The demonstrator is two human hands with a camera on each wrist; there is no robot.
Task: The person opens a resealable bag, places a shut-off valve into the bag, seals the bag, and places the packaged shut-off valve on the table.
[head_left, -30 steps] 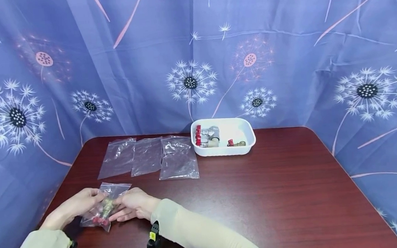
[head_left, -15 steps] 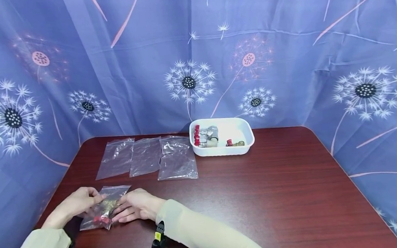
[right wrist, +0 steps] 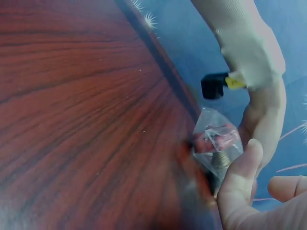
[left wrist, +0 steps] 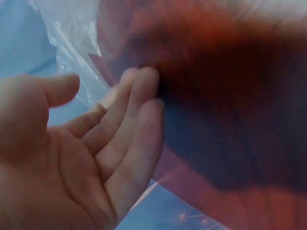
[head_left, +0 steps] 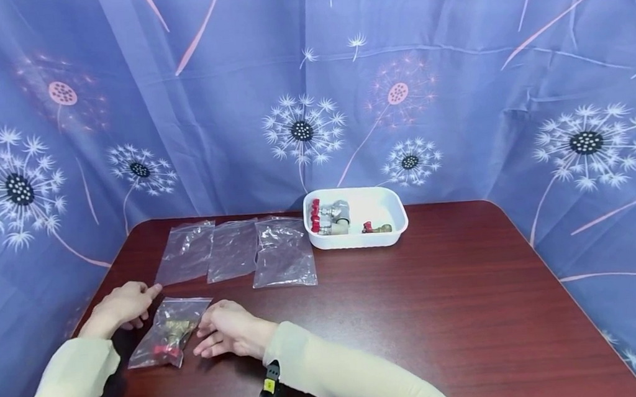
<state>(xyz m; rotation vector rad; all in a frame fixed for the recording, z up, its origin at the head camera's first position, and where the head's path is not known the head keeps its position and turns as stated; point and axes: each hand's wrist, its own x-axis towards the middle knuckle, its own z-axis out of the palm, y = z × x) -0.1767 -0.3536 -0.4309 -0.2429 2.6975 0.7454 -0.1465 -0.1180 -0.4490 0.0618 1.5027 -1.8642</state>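
A clear zip bag (head_left: pixel 156 353) lies on the table at the front left, with a brass valve (head_left: pixel 178 329) with a red handle (head_left: pixel 165 350) inside it. Just left of the bag, my left hand (head_left: pixel 120 306) is apart from it, its index finger stretched toward the flat bags behind. In the left wrist view that hand (left wrist: pixel 91 153) has loosely bent fingers and holds nothing. My right hand (head_left: pixel 232 331) hovers at the bag's right side with relaxed fingers. From the right wrist, the bagged valve (right wrist: pixel 220 160) shows beyond the right thumb.
Several flat clear zip bags, among them a left one (head_left: pixel 186 254), a middle one (head_left: pixel 234 252) and a right one (head_left: pixel 284 257), lie along the back. A white tray (head_left: pixel 359 240) beside them holds red-handled valves (head_left: pixel 335 213) and a small brass valve (head_left: pixel 379 228).
Both hands have let go of the bag with the valve, which now rests on the table. My left hand has moved up and away from it; my right hand has drawn slightly right.
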